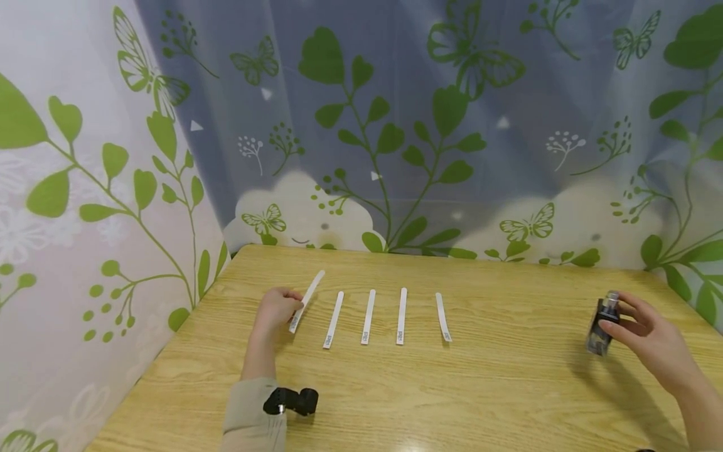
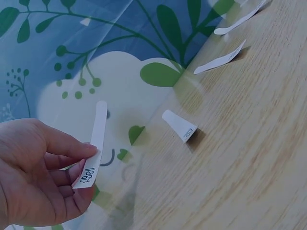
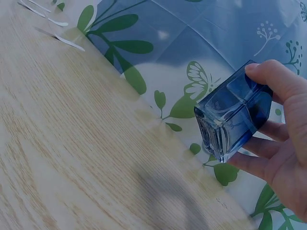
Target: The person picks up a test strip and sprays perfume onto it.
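My left hand (image 1: 277, 309) pinches a narrow white paper scent strip (image 1: 313, 290) between thumb and fingers, at the left of the table. In the left wrist view the strip (image 2: 99, 125) tilts upward, with printed lettering at its lower end. Several more white strips lie spaced out to its right, from the nearest strip (image 1: 333, 320) to a slightly curled strip (image 1: 443, 317). At the far right, my right hand (image 1: 658, 342) grips a rectangular dark-blue glass perfume bottle (image 1: 597, 333) above the table. A silvery neck tops it, and its thick glass base (image 3: 218, 136) shows in the right wrist view.
The wooden table (image 1: 497, 389) reaches back to a blue curtain (image 1: 395, 157) with green leaves and butterflies. A pale patterned curtain (image 1: 85, 238) hangs along the left side. A black device (image 1: 294, 400) is worn on the left sleeve (image 1: 251, 411).
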A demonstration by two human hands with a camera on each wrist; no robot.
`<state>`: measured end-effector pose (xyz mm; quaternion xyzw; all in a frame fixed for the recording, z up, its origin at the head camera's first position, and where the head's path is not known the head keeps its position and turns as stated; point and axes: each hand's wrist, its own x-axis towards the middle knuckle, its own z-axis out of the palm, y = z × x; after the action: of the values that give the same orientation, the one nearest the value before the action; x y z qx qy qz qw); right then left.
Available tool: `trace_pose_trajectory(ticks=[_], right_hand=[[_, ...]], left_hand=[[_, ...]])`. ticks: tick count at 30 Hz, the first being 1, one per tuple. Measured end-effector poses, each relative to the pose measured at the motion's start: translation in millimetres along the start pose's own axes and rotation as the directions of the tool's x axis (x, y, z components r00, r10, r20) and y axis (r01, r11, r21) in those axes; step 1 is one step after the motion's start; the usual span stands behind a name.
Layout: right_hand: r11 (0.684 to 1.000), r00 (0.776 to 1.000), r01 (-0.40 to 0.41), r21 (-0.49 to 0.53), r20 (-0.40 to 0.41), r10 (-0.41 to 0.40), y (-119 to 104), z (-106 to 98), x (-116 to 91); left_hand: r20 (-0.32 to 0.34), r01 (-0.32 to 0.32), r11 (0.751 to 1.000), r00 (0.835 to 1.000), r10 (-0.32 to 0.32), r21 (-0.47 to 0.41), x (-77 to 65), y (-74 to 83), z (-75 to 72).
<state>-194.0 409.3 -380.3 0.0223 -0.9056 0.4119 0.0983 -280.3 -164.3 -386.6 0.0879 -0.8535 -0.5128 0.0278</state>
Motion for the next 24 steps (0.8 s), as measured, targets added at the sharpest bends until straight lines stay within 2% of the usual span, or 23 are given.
trace_pose_trajectory(ticks=[9,16,24], right_hand=[[0.998,0.999,0.025,-0.065,-0.041,-0.027,-11.3,0.3,-0.1],[0.996,0.996,0.073,-0.049,-0.045,-0.075,-19.7,0.7,-1.3],[0.997,0.996,0.077,-0.031,-0.045,-0.078,-21.1,1.3,-3.6]], left_hand=[[0.059,-0.003,0.999,0.998,0.005,-0.032,-3.9,12.2,3.5],[0.071,-0.006,0.999,0.997,0.009,-0.038,-3.3,12.6,5.9],[0.102,-0.034,0.999,0.994,0.037,-0.034,-6.2,19.0,9.6]])
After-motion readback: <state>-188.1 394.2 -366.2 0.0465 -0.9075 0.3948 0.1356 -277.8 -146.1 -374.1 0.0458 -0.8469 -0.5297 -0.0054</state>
